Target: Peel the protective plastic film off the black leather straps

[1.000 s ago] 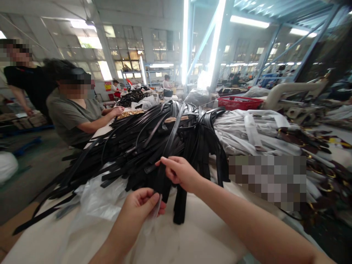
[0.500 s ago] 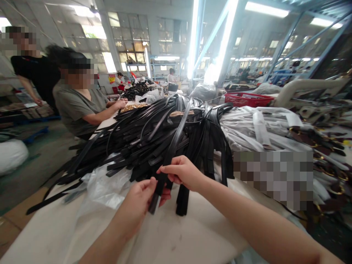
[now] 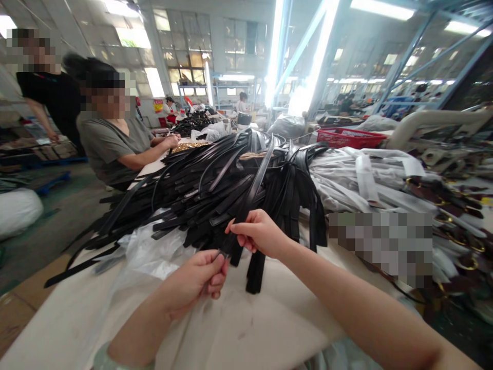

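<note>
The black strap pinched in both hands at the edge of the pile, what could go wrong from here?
1. The black strap runs up into the tangled pile of straps; pulling it may drag neighbours along.
2. Several strap ends already hang over the table edge, so a tug could slide them off.
3. The left hand pinches only the strap's tip beside loose clear plastic, so its grip may slip; the right hand holds higher.

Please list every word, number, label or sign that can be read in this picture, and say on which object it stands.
No text can be read in this view.
Yellow and red sign on the far wall: marks too small and blurred.
Black strap held in the left hand and right hand: no print shows.
Red basket: no label shows.
</note>
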Demonstrator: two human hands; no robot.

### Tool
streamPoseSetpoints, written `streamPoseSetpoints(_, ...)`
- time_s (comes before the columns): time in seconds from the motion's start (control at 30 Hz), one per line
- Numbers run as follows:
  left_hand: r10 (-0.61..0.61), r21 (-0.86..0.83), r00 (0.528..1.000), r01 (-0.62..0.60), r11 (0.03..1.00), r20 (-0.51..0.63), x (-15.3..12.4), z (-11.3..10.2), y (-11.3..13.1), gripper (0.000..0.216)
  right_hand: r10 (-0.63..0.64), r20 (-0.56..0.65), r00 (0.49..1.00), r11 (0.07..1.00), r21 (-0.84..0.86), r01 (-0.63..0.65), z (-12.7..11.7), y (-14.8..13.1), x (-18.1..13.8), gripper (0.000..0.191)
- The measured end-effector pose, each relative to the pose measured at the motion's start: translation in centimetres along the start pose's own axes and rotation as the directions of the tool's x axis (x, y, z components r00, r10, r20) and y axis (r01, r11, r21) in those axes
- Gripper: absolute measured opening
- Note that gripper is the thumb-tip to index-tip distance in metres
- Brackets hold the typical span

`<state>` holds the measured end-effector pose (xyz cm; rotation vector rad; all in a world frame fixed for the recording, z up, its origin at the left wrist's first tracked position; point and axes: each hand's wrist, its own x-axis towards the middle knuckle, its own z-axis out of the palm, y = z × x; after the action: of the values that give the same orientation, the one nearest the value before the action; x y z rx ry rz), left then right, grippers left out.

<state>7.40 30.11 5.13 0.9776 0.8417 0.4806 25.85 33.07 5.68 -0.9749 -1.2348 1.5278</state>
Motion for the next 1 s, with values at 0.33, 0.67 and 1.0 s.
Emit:
streamPoseSetpoints(0.33, -0.03, -0.028, 0.999, 0.031, 0.999, 0.033, -0.1, -0.2, 0.1, 0.035, -0.044, 0.178, 0.983, 0.997, 0.064, 0.033, -1.1, -0.3, 0.4, 0.034)
streamPoseSetpoints(0.67, 0.052, -0.139, 0.995, -0.041, 0.989, 0.082, 0.1, -0.1, -0.2, 0.034, -0.049, 0.112, 0.992, 0.993, -0.098, 0.061, 1.2, 1.8, 0.1, 0.035)
streamPoseSetpoints(1.0, 0.094, -0.173, 0.993, -0.081, 0.982, 0.067, 0.3, 0.1, 0.1, 0.029, -0.158, 0.016, 0.987, 0.987, -0.005, 0.158, 0.1, 1.2, 0.5, 0.038)
